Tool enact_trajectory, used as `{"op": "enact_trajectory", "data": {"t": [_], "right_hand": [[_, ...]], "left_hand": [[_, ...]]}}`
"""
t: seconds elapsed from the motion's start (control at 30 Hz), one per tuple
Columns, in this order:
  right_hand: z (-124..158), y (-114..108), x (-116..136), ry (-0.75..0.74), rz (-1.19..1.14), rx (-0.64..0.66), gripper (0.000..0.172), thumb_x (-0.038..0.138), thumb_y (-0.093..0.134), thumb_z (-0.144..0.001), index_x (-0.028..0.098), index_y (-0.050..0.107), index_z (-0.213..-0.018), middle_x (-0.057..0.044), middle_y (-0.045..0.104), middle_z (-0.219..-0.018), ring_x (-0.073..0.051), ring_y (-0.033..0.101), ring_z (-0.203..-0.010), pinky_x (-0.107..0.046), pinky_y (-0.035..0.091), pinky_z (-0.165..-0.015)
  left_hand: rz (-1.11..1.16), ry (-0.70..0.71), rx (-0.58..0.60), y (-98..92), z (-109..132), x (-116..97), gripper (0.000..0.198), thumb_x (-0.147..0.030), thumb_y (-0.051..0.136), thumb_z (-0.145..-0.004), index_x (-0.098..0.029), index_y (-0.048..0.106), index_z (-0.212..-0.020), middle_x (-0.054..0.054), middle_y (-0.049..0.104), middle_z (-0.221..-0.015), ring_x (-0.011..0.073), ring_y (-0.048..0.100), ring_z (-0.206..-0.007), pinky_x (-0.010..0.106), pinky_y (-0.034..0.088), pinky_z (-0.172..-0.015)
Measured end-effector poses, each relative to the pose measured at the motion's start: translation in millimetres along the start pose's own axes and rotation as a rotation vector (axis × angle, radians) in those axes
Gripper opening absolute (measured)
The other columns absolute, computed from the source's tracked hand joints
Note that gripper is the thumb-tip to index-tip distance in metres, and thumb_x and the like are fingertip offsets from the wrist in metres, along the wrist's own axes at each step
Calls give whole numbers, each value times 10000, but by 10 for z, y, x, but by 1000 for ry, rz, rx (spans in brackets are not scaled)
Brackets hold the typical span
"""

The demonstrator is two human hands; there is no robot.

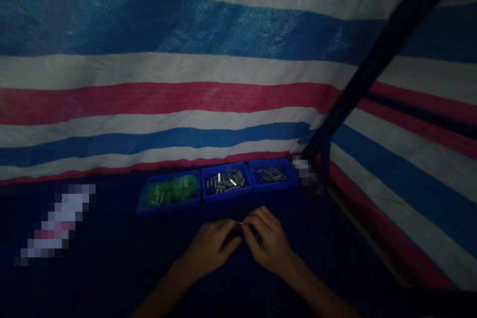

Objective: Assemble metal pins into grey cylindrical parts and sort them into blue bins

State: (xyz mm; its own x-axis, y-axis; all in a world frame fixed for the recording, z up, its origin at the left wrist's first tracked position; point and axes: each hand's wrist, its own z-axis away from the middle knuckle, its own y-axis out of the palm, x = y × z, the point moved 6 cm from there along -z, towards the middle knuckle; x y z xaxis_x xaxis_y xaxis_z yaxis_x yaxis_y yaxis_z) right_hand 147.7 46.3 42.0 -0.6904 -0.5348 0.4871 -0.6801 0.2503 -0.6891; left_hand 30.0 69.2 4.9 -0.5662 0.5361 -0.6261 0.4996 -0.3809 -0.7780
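Observation:
Both hands meet over the dark blue table, in front of the blue bins. My left hand (214, 246) is closed, its thumb and fingers pinching one end of a thin, shiny metal pin (237, 222). My right hand (267, 238) is closed at the pin's other end and also has a small dark piece (258, 236) between its fingers. Beyond the hands, the right bin (276, 187) contains thin metal pins, and the middle bin (228, 195) contains short silvery cylinders. Small parts lie in green plastic in the left bin (169, 205). The dim light hides finer detail.
A striped tarp (167, 102) hangs behind the table (112, 268) and along the right. A dark slanted frame bar (357, 79) stands at the right. Blurred-out pale items lie at the left (59, 223) and beside the right bin (305, 169).

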Motion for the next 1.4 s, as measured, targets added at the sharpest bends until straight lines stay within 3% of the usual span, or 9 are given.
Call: {"op": "enact_trajectory", "data": {"t": [0.17,0.33,0.5,0.63,0.8,0.93,1.03,1.2,1.4], "right_hand": [[-115,-31,-3,3,-62,-26,119,148,434,-816,179,544,-782,-36,552,-733,-154,500,-730,-309,420,-664],[-232,-50,37,-41,-77,-29,116,144,445,-805,178,549,-765,-35,550,-729,-155,502,-733,-306,422,-659],[-339,-370,-45,-79,20,-291,109,133,473,-800,186,566,-822,-35,574,-735,-153,519,-723,-305,426,-667],[-326,-640,-396,142,367,-471,133,225,514,-803,177,583,-906,-69,598,-783,-207,527,-773,-362,395,-715],[-236,-534,-744,315,481,-305,258,327,507,-814,151,577,-990,-98,613,-861,-245,518,-833,-393,392,-732],[-168,-530,-746,286,353,-367,198,315,490,-828,173,587,-927,-80,607,-863,-226,518,-859,-387,403,-770],[-169,-512,-647,235,250,-381,153,268,478,-834,179,584,-899,-66,604,-832,-203,527,-820,-366,416,-758],[-192,-137,-302,91,56,-162,134,197,458,-836,183,581,-887,-43,603,-761,-170,530,-745,-326,424,-697],[-160,166,-30,1,-29,37,144,203,472,-824,192,601,-888,-32,609,-758,-160,536,-749,-313,425,-688]], "left_hand": [[-176,91,33,167,11,-178,378,-371,549,-776,-228,508,-1124,77,552,-1141,249,541,-1010,384,453,-816],[-203,98,32,220,-29,-198,209,-255,451,-843,-216,571,-1010,57,585,-1039,201,574,-926,340,472,-790],[-201,17,48,186,-23,-182,151,-270,455,-842,-227,558,-943,19,564,-929,179,569,-854,321,472,-734],[-187,13,74,196,3,-242,217,-341,583,-769,-242,541,-957,8,537,-973,197,546,-907,333,454,-762],[-162,44,101,232,11,-256,81,-295,545,-812,-218,554,-835,3,539,-938,159,547,-868,286,440,-746],[-179,45,103,247,4,-201,62,-241,506,-834,-189,540,-836,16,545,-897,152,554,-808,280,445,-722],[-145,20,74,198,8,-167,89,-234,457,-859,-182,529,-848,17,548,-866,149,557,-787,281,449,-721],[-126,39,97,205,36,-203,167,-275,546,-804,-246,550,-968,17,552,-985,193,542,-925,332,447,-797],[-193,-68,42,323,3,-130,261,-120,394,-822,-168,557,-1020,111,573,-1049,240,540,-970,412,440,-841]]}}
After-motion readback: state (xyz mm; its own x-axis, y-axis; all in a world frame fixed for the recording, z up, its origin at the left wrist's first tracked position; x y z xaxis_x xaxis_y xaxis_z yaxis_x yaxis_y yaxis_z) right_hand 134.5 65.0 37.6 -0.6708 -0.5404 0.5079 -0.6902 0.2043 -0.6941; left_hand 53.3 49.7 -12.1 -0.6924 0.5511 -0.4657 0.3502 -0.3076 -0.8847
